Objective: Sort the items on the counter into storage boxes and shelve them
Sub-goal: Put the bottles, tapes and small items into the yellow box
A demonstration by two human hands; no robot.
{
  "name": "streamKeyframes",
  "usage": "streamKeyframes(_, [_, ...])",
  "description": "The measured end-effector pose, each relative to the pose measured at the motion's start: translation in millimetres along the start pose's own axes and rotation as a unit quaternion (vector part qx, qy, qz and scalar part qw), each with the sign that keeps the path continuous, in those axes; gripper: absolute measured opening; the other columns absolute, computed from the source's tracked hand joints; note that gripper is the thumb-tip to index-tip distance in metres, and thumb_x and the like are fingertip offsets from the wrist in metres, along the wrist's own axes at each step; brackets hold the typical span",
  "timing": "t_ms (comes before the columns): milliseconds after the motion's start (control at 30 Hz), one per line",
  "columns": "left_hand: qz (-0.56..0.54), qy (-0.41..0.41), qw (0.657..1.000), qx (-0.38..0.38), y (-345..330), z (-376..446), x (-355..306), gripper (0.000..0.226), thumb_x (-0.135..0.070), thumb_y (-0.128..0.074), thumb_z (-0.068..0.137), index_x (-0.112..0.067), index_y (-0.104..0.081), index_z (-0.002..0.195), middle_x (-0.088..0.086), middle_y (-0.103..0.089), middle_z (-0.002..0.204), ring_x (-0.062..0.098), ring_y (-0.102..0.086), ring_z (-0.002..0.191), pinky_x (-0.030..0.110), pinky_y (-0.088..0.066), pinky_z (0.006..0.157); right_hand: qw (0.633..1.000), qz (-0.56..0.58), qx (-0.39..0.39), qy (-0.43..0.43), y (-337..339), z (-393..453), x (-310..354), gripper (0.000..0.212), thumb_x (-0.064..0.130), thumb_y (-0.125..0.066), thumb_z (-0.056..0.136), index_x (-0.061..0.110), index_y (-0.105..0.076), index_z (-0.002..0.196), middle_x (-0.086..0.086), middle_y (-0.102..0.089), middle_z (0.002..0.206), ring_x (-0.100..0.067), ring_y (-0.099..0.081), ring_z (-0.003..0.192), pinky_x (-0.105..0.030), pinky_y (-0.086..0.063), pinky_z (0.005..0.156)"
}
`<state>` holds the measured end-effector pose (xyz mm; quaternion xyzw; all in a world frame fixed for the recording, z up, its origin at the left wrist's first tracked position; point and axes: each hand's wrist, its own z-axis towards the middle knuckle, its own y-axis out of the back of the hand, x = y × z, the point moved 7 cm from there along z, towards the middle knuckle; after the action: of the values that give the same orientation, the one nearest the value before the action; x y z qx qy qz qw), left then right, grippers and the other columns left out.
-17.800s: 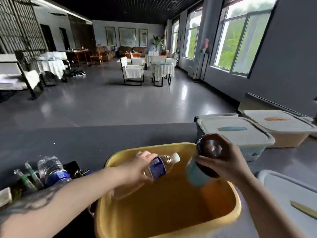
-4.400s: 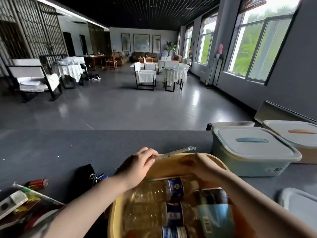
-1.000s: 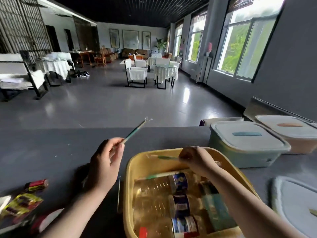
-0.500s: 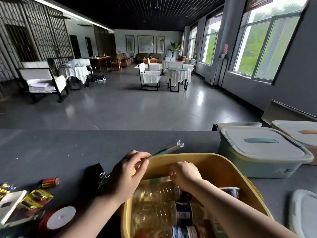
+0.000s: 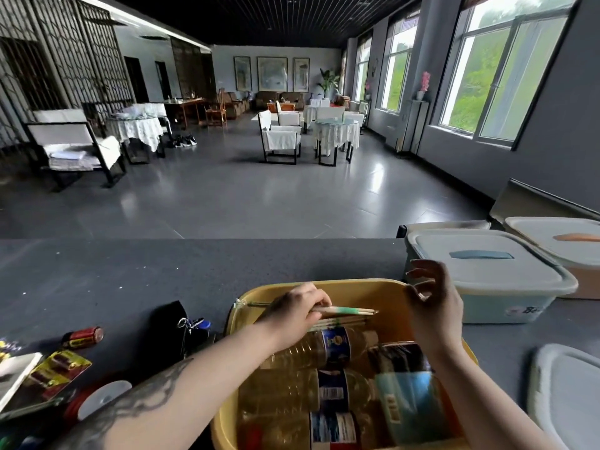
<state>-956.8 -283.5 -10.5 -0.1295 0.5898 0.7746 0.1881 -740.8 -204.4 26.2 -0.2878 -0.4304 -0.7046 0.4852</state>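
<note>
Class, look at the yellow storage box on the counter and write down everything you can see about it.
The yellow storage box is an open, lidless plastic tub with rounded corners and a rolled rim, standing upright on the grey counter. Inside, clear bottles with blue labels lie on their sides beside a dark bottle with a pale blue label. The left hand holds wrapped chopsticks over its far end; the right hand hovers above the far right corner, not visibly touching the rim.

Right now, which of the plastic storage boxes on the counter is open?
The yellow plastic box nearest the person, holding bottles. The pale green box and the beige box behind it to the right both have white lids on.
</note>
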Motion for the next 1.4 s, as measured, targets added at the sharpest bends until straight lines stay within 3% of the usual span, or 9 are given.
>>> streamKeyframes(67, [0.009,0.006,1.000,0.008,-9.3,3.7,4.0,0.017,-0.012,-0.056,0.091,-0.024,-0.059,0.104,-0.008,-0.051,0.100,0.008,-0.051,0.093,0.025,-0.045,0.083,1.000,-0.014,0.010,0.002,-2.4,-0.4,-2.2,0.048,-0.002,-0.061,0.071,0.034,-0.054,0.102,0.014,-0.063,0.090,0.006,-0.057,0.074,-0.007,-0.037,0.058])
streamKeyframes(233, [0.051,0.023,0.998,0.007,-23.4,5.2,14.5,0.015,-0.015,-0.060,0.090,-0.022,-0.060,0.103,-0.005,-0.053,0.103,0.012,-0.052,0.098,0.030,-0.047,0.087,0.999,-0.039,0.031,0.015,-7.9,-2.4,-2.4,0.048,0.000,-0.061,0.073,0.035,-0.052,0.106,0.016,-0.062,0.096,0.003,-0.056,0.074,-0.022,-0.040,0.062])
streamKeyframes(567, [0.257,-0.040,0.965,0.042,-37.4,-0.2,10.0,0.023,-0.022,-0.062,0.090,-0.013,-0.057,0.111,0.003,-0.055,0.108,0.019,-0.049,0.102,0.033,-0.045,0.087,0.995,-0.046,0.067,0.060,-19.2,-8.1,7.3,0.046,0.001,-0.064,0.077,0.032,-0.052,0.108,0.015,-0.060,0.099,0.000,-0.057,0.073,-0.028,-0.043,0.067])
streamKeyframes(733, [0.182,-0.010,0.983,0.008,-20.2,-0.5,8.9,0.026,-0.030,-0.063,0.089,-0.015,-0.062,0.110,0.000,-0.058,0.105,0.016,-0.053,0.099,0.028,-0.045,0.086,0.993,-0.030,0.084,0.071,-20.5,-11.2,11.5,0.045,0.000,-0.064,0.076,0.031,-0.052,0.107,0.014,-0.060,0.098,0.001,-0.057,0.072,-0.027,-0.044,0.066])
streamKeyframes(833, [0.093,0.050,0.991,-0.088,16.4,-6.9,7.4,0.023,-0.037,-0.062,0.089,-0.021,-0.065,0.106,-0.010,-0.057,0.097,0.002,-0.052,0.079,0.011,-0.038,0.067,0.989,-0.037,0.108,0.090,-22.7,-14.9,18.2,0.043,0.002,-0.063,0.077,0.028,-0.052,0.109,0.013,-0.059,0.100,-0.001,-0.057,0.071,-0.030,-0.047,0.065])
streamKeyframes(967, [0.031,0.188,0.931,-0.311,76.1,-54.0,9.4,0.008,-0.028,-0.067,0.084,-0.024,-0.068,0.091,-0.011,-0.062,0.084,0.009,-0.057,0.068,0.025,-0.047,0.062,0.975,-0.066,0.171,0.127,-29.4,-22.2,31.4,0.040,0.005,-0.066,0.079,0.027,-0.051,0.109,0.010,-0.055,0.103,-0.005,-0.057,0.071,-0.034,-0.052,0.059])
streamKeyframes(1067, [-0.006,0.286,0.874,-0.393,90.5,-117.7,11.1,0.006,-0.017,-0.065,0.084,-0.020,-0.067,0.088,-0.005,-0.064,0.081,0.011,-0.057,0.069,0.032,-0.049,0.067,0.955,-0.116,0.227,0.152,-35.9,-28.4,40.9,0.039,0.014,-0.070,0.079,0.027,-0.053,0.110,0.004,-0.056,0.105,-0.015,-0.059,0.070,-0.032,-0.045,0.055])
streamKeyframes(1267, [0.069,0.392,0.831,-0.388,102.3,-253.5,23.7,0.010,-0.022,-0.061,0.089,-0.024,-0.066,0.097,-0.007,-0.066,0.096,0.015,-0.062,0.090,0.035,-0.049,0.081,0.934,-0.089,0.283,0.199,-70.2,-92.0,117.1,0.036,0.026,-0.065,0.083,0.028,-0.053,0.117,0.000,-0.059,0.106,-0.018,-0.060,0.077,-0.034,-0.052,0.062])
streamKeyframes(1400, [0.102,0.436,0.796,-0.407,115.9,-328.6,51.1,0.011,-0.020,-0.063,0.086,-0.026,-0.066,0.096,-0.010,-0.067,0.093,0.014,-0.062,0.087,0.038,-0.051,0.078,0.904,-0.031,0.311,0.291,-100.1,-178.1,172.6,0.028,0.024,-0.067,0.082,0.026,-0.059,0.109,0.008,-0.058,0.100,-0.017,-0.059,0.085,-0.026,-0.042,0.060])
